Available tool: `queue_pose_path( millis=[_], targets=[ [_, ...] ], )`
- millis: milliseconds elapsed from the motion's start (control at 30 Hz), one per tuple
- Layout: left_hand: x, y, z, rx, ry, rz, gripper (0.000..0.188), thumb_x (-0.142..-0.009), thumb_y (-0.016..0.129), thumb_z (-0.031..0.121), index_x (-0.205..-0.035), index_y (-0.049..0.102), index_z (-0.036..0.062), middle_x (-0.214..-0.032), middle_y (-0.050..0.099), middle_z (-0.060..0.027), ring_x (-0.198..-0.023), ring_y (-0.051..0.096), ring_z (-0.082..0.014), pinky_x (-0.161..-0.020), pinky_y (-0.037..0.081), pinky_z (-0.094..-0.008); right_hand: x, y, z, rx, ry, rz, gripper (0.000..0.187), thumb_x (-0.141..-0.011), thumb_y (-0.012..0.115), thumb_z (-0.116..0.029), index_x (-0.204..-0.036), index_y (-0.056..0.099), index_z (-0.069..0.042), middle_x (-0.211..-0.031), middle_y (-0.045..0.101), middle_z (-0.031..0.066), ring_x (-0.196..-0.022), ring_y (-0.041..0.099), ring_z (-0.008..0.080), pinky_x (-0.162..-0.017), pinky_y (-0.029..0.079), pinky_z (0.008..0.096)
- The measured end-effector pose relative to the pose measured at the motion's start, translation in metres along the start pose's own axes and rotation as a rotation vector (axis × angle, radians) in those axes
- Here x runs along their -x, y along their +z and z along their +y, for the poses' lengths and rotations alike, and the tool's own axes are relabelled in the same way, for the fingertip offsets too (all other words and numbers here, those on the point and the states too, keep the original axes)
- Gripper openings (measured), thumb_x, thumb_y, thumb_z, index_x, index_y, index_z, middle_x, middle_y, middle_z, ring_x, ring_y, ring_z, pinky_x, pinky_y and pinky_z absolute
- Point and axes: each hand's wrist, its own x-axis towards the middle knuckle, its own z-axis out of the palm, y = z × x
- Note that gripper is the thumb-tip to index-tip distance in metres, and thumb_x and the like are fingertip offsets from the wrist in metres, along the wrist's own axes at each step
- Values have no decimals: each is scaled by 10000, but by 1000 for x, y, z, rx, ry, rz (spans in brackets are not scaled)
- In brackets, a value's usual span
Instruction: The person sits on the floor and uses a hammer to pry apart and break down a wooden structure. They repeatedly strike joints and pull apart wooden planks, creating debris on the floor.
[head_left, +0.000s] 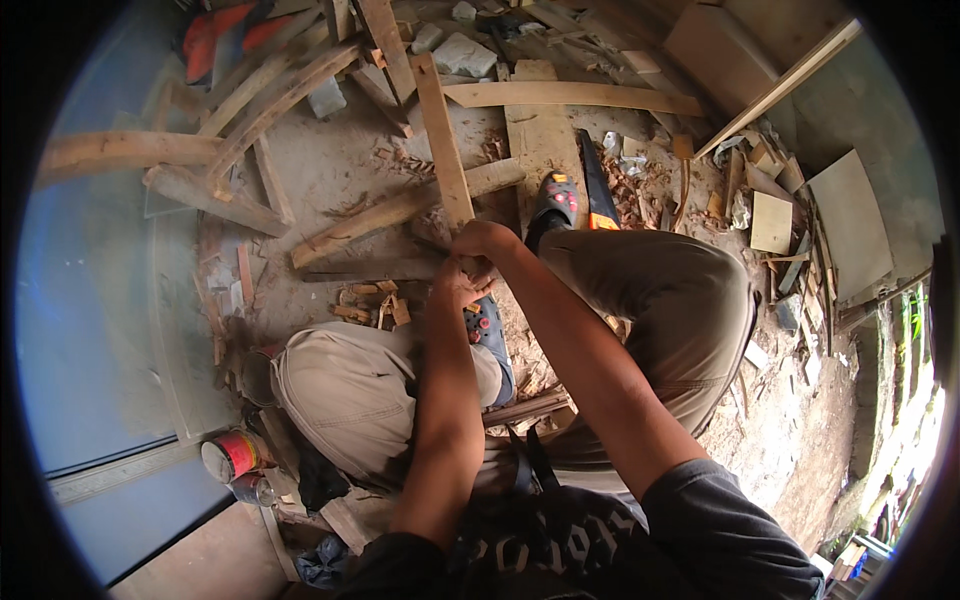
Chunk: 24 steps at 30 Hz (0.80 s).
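A long, narrow wooden board (pixel 442 140) runs from the far side toward me, its near end reaching my hands. My right hand (pixel 485 240) is closed over that near end. Just below it, my left hand (pixel 461 283) is curled shut and close against the right; what its fingers hold is hidden. Under the board, a squared timber (pixel 400 212) lies slantwise on the ground. My feet, in grey clogs (pixel 560 196) with coloured charms, stand on either side of the hands.
A handsaw (pixel 592 180) with a black blade and orange handle lies beyond my right knee. Wood shavings (pixel 640 188) and offcuts litter the ground. Curved timbers (pixel 285 100) are piled far left. A red-labelled can (pixel 232 455) stands near left, and a pale panel (pixel 850 225) leans at right.
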Motion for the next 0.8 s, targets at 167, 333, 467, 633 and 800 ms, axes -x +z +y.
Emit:
queue_pose_path(
  millis=[167,333,467,633,800],
  targets=[
    [1,7,-15,-149,107,615,395,-958,479,386,-1265,505,140,-1304,509,-29,-1169,495,-225,-1010,373,-475,-17,-1,-2,214,-31,-89,296,-762,650,-127,-1000,673,47,-946,685,213,-754,704,295,-624,583,417],
    [5,-37,-4,-247,396,724,392,-965,490,338,-1282,496,107,-1226,587,-55,-1134,545,-233,-967,420,-443,-13,14,-2,546,-356,-88,244,-683,695,-124,-896,726,-10,-869,701,197,-742,702,256,-631,567,392],
    [22,-13,-6,-249,482,752,359,-968,484,349,-1219,506,93,-1223,588,-66,-1113,562,-230,-972,433,-400,-10,-3,13,1000,-505,-171,197,-619,679,-27,-806,740,-31,-849,712,158,-786,700,270,-676,557,411],
    [48,8,28,-208,646,719,347,-991,451,303,-1238,523,70,-1162,620,-73,-1084,578,-228,-937,459,-396,-20,-23,-6,572,-21,-268,200,-538,655,-5,-724,727,-27,-733,703,141,-642,684,257,-550,531,375],
    [54,47,27,-179,775,670,330,-982,473,304,-1207,557,77,-1088,648,-64,-1024,597,-207,-887,473,-385,-16,-41,4,591,155,-429,216,-688,547,-15,-858,676,18,-897,705,144,-637,639,227,-551,503,376]
  ],
)
